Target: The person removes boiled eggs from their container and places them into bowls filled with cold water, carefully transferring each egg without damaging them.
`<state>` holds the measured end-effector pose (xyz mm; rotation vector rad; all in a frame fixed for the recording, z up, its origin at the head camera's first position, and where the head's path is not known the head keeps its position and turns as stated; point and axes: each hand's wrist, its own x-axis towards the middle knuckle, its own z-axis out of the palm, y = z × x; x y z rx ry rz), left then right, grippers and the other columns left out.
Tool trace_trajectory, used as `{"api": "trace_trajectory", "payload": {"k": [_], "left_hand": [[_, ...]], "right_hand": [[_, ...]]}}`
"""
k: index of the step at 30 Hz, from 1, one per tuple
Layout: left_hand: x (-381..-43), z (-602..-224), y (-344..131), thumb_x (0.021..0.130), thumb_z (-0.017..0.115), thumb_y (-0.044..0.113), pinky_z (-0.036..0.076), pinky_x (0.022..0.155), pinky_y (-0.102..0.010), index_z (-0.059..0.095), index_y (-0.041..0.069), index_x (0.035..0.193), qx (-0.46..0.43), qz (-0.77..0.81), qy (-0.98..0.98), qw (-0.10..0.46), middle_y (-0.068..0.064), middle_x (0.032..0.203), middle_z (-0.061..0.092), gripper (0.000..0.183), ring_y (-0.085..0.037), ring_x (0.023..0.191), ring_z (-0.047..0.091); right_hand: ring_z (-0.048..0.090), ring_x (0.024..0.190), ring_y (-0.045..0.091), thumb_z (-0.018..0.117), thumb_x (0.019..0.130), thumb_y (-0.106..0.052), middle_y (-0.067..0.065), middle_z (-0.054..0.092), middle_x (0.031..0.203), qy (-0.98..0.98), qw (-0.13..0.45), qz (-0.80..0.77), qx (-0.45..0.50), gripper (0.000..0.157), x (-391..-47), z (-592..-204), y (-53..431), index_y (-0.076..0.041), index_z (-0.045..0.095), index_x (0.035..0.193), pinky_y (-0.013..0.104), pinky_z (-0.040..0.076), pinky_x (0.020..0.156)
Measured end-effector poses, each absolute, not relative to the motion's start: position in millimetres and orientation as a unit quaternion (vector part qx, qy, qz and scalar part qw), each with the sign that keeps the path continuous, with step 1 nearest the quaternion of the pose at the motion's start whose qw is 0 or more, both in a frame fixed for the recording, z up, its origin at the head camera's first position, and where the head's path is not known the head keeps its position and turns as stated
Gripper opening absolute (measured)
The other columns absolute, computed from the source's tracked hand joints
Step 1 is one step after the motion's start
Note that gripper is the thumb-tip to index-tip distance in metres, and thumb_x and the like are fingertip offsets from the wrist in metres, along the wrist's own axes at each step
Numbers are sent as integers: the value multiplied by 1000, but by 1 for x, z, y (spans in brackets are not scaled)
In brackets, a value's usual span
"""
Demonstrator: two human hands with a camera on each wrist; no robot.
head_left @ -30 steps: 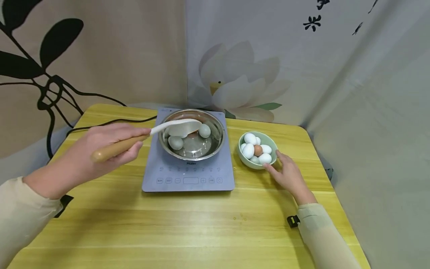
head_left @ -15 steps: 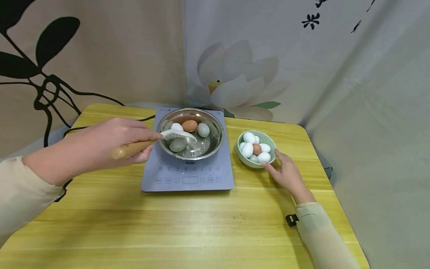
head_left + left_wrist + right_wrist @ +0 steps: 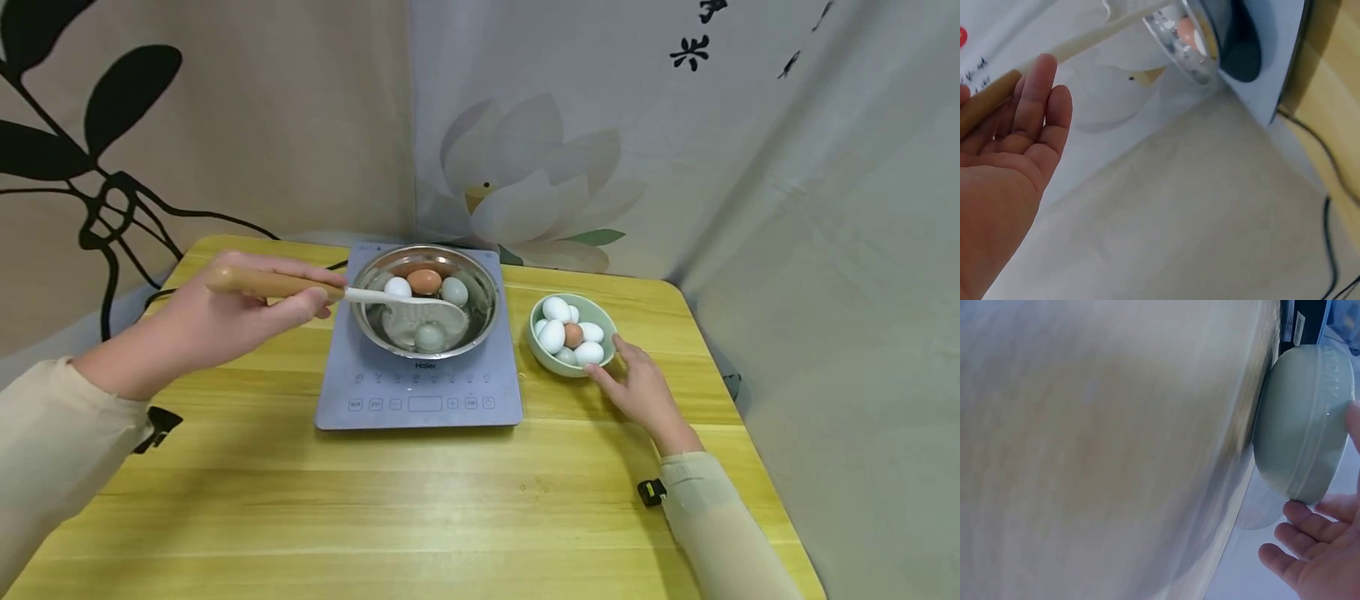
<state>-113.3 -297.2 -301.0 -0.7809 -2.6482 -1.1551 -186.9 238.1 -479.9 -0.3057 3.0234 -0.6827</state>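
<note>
My left hand (image 3: 225, 312) holds a white spoon (image 3: 375, 297) by its wooden handle (image 3: 991, 100), level over the left side of a steel pot (image 3: 491, 312). The spoon's broad head is down in the pot's water, and a pale green egg (image 3: 430, 337) shows at its front edge. Behind it in the pot lie a white egg (image 3: 397, 287), a brown egg (image 3: 424, 282) and another pale green egg (image 3: 454, 291). My right hand (image 3: 637, 387) grips the near right side of a green bowl (image 3: 572, 368), thumb and fingers at its wall, with several eggs heaped inside.
Under the pot is a lavender induction cooker (image 3: 420, 417) with touch buttons along its front. Its black cord (image 3: 337, 266) runs off to the left. All stand on a yellow wooden table (image 3: 420, 517), and a printed curtain (image 3: 540, 50) hangs close behind.
The spoon's head was raised over the pot, then dipped left of centre, and is now farther right and flatter. A pale green egg has shifted right with it. My right hand stays on the bowl.
</note>
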Motion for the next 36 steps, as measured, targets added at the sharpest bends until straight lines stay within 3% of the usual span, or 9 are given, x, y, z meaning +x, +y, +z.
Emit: {"api": "trace_trajectory", "payload": {"k": [2, 5, 8, 11, 15, 18, 21, 30, 36], "left_hand": [[-117, -304, -302, 106, 67, 16, 54, 80, -8, 83, 18, 121, -175, -419, -890, 29, 2, 114, 83, 22, 2, 96, 75], [-126, -309, -312, 111, 59, 38, 47, 85, -18, 80, 26, 127, -78, -430, -899, -25, 10, 110, 83, 29, 6, 110, 70], [-134, -314, -324, 111, 51, 53, 45, 98, -31, 77, 27, 132, -32, -447, -891, -76, 17, 119, 80, 42, 9, 117, 66], [-141, -321, -330, 111, 52, 53, 49, 115, -24, 78, 18, 131, -5, -506, -857, -97, 18, 130, 75, 48, 2, 115, 73], [-146, -336, -332, 113, 55, 36, 64, 95, -21, 81, 11, 121, 22, -618, -780, -99, 8, 117, 81, 37, -14, 100, 82], [-148, -345, -333, 114, 53, 28, 68, 89, -28, 83, 18, 110, 42, -670, -733, -108, 0, 101, 84, 32, -16, 94, 83], [-148, -352, -335, 114, 50, 26, 69, 87, -29, 82, 23, 104, 55, -688, -713, -120, -1, 96, 84, 34, -16, 93, 82], [-143, -361, -336, 115, 47, 24, 69, 88, -33, 83, 16, 103, 77, -746, -648, -131, -6, 98, 84, 38, -18, 95, 82], [-133, -367, -337, 115, 50, 25, 69, 88, -34, 82, 7, 111, 49, -796, -589, -129, -11, 103, 84, 37, -20, 97, 82]], "right_hand": [[36, 154, 55, 61, 106, -58, 37, 37, 165, 970, 13, -220, -99, 91, -187, -480, 238, 4, 31, 165, 70, 33, 127], [36, 154, 55, 61, 106, -57, 37, 38, 164, 970, 12, -222, -101, 90, -187, -480, 238, 4, 31, 165, 70, 33, 127], [36, 153, 55, 62, 106, -56, 37, 38, 164, 969, 10, -225, -103, 90, -187, -480, 237, 5, 32, 164, 70, 33, 127], [37, 154, 55, 63, 106, -55, 37, 38, 164, 969, 8, -226, -104, 90, -187, -480, 237, 5, 32, 164, 70, 33, 127], [37, 154, 55, 63, 105, -56, 36, 39, 164, 969, 9, -226, -103, 90, -188, -480, 237, 5, 31, 165, 70, 34, 127], [37, 154, 55, 62, 106, -56, 36, 39, 164, 968, 8, -226, -105, 91, -188, -481, 237, 5, 31, 165, 70, 34, 127], [37, 154, 54, 63, 106, -55, 36, 39, 165, 968, 3, -229, -107, 91, -189, -481, 238, 6, 30, 165, 69, 34, 128], [35, 155, 55, 62, 106, -55, 37, 37, 165, 971, 3, -215, -107, 91, -187, -481, 238, 7, 30, 164, 70, 33, 128], [29, 160, 49, 60, 105, -61, 29, 30, 172, 974, 2, -197, -110, 93, -188, -481, 239, 6, 32, 164, 68, 30, 130]]}}
